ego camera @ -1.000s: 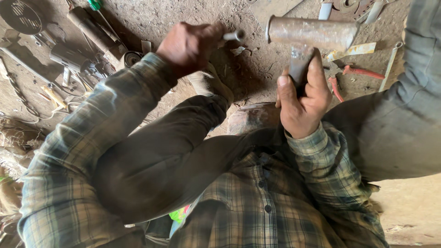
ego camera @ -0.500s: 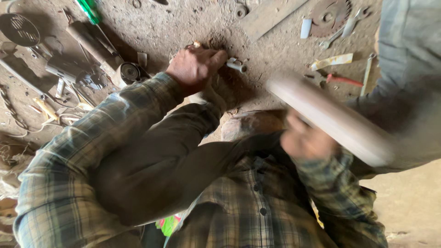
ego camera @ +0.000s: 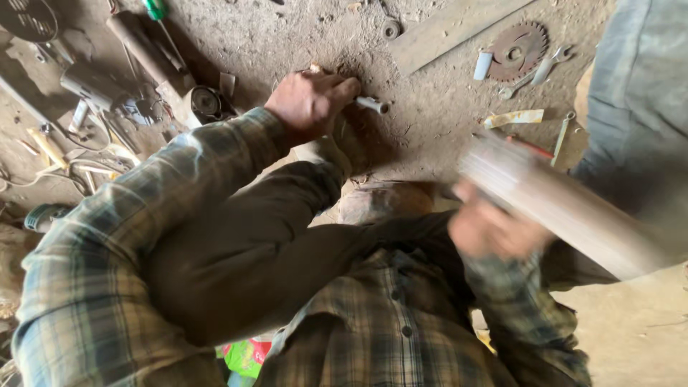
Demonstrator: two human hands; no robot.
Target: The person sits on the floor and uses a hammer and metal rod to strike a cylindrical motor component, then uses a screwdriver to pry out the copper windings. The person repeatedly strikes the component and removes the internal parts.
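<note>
The left hand is closed in a fist around a short metal rod, whose pale rounded end projects from the fist toward the right. The rod is held low over the dirt floor, near the middle of the view.

The right hand is blurred by motion. It is clamped on the handle of a hammer, which shows as a pale streak running from the hand toward the right edge. The hammer is well apart from the rod, to the right of it and lower in the view.

Both sleeves are plaid; a dark trouser knee lies between them.

Items on the floor:
- A toothed circular saw blade near the top right, with a wrench just beside it.
- A wooden plank left of the blade.
- A green-handled screwdriver at the top left.
- An angle grinder near the left edge.

A second person's grey sleeve occupies the right edge.
</note>
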